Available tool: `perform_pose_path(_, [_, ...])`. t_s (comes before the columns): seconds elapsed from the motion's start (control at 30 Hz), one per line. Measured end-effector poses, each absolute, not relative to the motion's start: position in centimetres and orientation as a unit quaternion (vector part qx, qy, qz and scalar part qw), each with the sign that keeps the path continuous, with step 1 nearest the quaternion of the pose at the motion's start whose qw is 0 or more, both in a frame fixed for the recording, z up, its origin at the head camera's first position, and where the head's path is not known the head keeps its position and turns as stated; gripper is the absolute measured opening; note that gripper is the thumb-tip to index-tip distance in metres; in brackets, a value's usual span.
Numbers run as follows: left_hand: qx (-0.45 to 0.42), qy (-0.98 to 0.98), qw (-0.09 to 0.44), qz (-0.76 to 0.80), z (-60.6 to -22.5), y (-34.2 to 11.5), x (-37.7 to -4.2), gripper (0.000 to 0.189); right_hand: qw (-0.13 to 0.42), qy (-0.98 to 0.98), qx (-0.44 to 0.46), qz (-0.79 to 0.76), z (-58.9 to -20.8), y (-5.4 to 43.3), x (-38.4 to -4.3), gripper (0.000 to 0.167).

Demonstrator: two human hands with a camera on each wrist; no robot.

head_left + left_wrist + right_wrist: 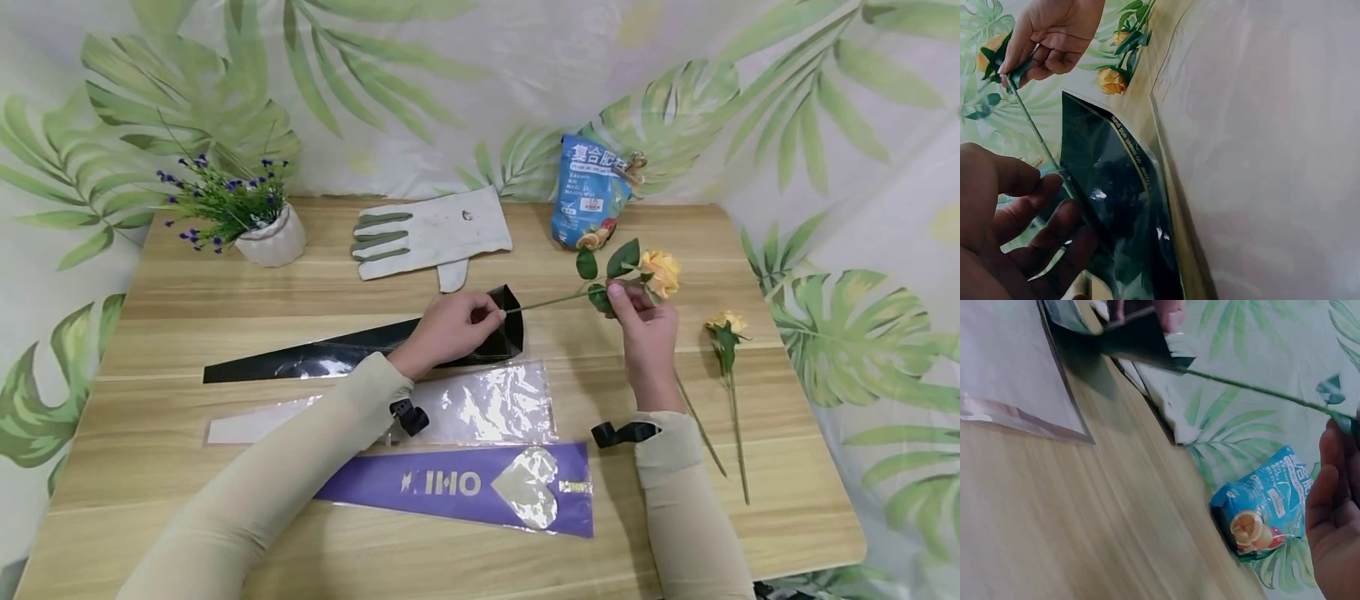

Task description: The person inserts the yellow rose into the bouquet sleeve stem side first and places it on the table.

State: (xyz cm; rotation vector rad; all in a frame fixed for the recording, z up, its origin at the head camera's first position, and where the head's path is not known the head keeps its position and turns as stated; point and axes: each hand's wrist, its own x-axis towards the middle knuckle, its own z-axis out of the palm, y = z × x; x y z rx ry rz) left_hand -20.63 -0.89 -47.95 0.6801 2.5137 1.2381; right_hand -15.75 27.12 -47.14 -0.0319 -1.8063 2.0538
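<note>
My right hand (648, 333) pinches a yellow artificial rose (662, 273) by its stem, just below the bloom and among the green leaves. Its stem (1241, 384) slants down to the left, its lower end running inside a black flower sleeve (322, 354) that lies on the table. At the sleeve's wide mouth, my left hand (453, 327) has thumb and index finger pinched on the clear film edge, right beside the stem. In the left wrist view the mouth stands raised, with gold lettering along the dark panel (1110, 156). How far the stem reaches inside is hidden.
A clear-fronted pale sleeve (495, 404) and a purple sleeve (375, 479) lie nearer. Another yellow rose (726, 323) lies right, beside a stem (705, 429) partly behind my arm. Along the back are a potted purple plant (273, 237), work gloves (442, 229) and a blue pouch (588, 192).
</note>
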Motion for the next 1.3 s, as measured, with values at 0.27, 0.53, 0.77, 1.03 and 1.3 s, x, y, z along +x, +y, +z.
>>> perform_pose_path(0.27, [0.258,0.875,0.087,0.400,-47.4,-0.7,-20.7,0.021,0.142,-0.634,-0.024,0.760,-48.1,25.9,-15.3,0.025])
perform_pose_path(0.53, [0.258,0.875,0.086,0.401,-47.3,-0.6,-21.1,0.024,0.160,-0.583,-0.028,0.797,-48.0,25.1,-15.8,0.015])
perform_pose_path(0.77, [0.266,0.876,0.073,0.395,-47.0,-0.5,-20.8,0.025,0.114,-0.588,-0.044,0.800,-48.5,23.8,-15.2,0.022])
perform_pose_path(1.03, [0.281,0.885,0.040,0.370,-45.8,-0.4,-20.1,0.025,0.070,-0.610,-0.046,0.788,-49.0,22.4,-14.6,0.022])
perform_pose_path(1.3, [0.297,0.894,-0.004,0.335,-44.5,-0.1,-19.2,0.024,0.059,-0.660,-0.065,0.746,-48.9,21.2,-14.4,0.023])
